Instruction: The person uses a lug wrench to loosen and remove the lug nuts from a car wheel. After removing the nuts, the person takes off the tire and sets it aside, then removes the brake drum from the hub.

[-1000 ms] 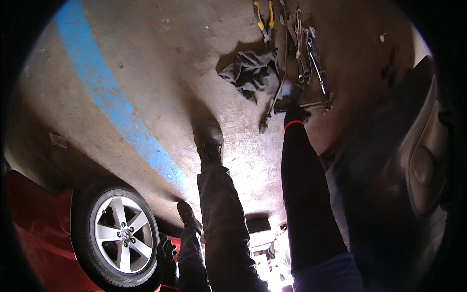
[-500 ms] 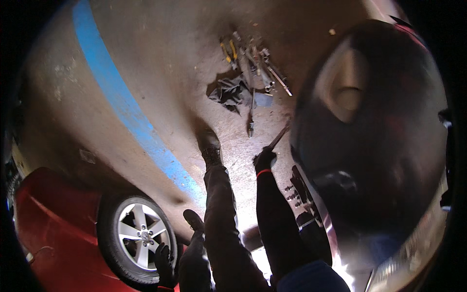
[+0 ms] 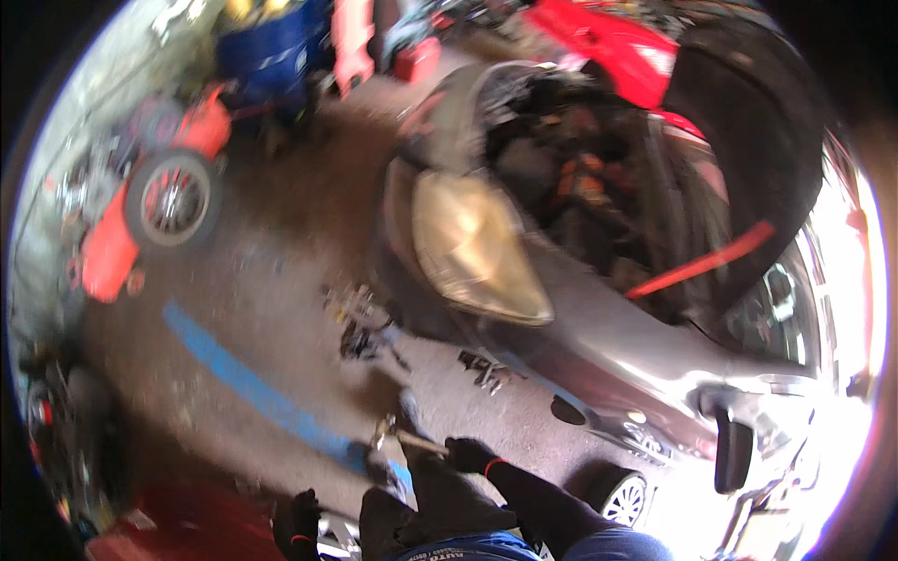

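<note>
My right hand point(image 3: 465, 454), dark, with a red band at the wrist, is closed on a long-handled hammer-like tool point(image 3: 412, 439), its metal head over my legs. My left hand point(image 3: 304, 510), also dark, hangs at the lower middle-left beside a red car body point(image 3: 206, 528), fingers loosely apart and holding nothing visible. Past my feet, a blurred cluster of hand tools and a dark cloth point(image 3: 365, 338) lies on the floor point(image 3: 234, 318) by the front of a dark car point(image 3: 599, 346). The picture is smeared by motion.
The dark car's hood point(image 3: 758, 122) is raised over its engine bay point(image 3: 571, 178), beside a large headlight point(image 3: 472, 243). A red floor jack or chassis with a wheel point(image 3: 173, 201) stands at the left wall. A blue barrel point(image 3: 262, 51) and red panels point(image 3: 599, 42) are at the back.
The view has swung up from the floor to the dark car. My right hand has lifted a long tool from the floor and drawn it back toward my body.
</note>
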`<state>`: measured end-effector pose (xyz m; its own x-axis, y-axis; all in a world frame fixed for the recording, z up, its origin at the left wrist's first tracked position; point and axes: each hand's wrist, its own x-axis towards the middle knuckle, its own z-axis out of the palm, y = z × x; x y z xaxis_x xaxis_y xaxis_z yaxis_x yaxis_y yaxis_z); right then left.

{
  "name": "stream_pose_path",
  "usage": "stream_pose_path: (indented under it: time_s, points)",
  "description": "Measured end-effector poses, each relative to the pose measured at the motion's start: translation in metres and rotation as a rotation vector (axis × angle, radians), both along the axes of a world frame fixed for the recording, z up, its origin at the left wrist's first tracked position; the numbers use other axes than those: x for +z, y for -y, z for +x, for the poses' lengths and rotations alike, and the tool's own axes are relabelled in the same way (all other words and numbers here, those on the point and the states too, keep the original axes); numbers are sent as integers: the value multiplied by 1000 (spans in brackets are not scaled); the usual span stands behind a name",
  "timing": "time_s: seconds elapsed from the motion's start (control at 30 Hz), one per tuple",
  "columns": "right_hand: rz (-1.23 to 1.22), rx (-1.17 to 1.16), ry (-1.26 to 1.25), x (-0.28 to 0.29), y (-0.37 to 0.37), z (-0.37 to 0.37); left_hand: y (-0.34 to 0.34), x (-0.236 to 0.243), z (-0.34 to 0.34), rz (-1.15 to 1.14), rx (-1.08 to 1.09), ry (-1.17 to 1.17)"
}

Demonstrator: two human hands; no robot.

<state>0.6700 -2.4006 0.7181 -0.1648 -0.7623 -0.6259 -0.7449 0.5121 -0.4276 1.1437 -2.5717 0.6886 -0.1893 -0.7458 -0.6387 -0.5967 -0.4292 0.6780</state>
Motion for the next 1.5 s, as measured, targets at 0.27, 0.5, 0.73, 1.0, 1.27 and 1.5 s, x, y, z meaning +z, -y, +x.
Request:
stream_pose_path:
  time_s: [0.27,0.5,0.73,1.0,1.27,1.5]
  points:
    - [-18,-305,-102,11,-194,6,104,-25,-86,336,-203,-8]
    - [144,-1521,431,-4,-431,56,12,-48,-297,448,-733,-142]
    - [246,-1976,404,24,-651,101,-370,55,-549,-763,-2349,-776]
    - [95,-2507,427,33,-747,138,-803,374,-657,-630,-1688,-1110]
    - [-18,-2802,296,45,-784,173,-939,542,-839,-746,-1334,-1966]
    - [-51,-3155,326,26,-848,188,-1017,563,-891,-897,-1402,-1950]
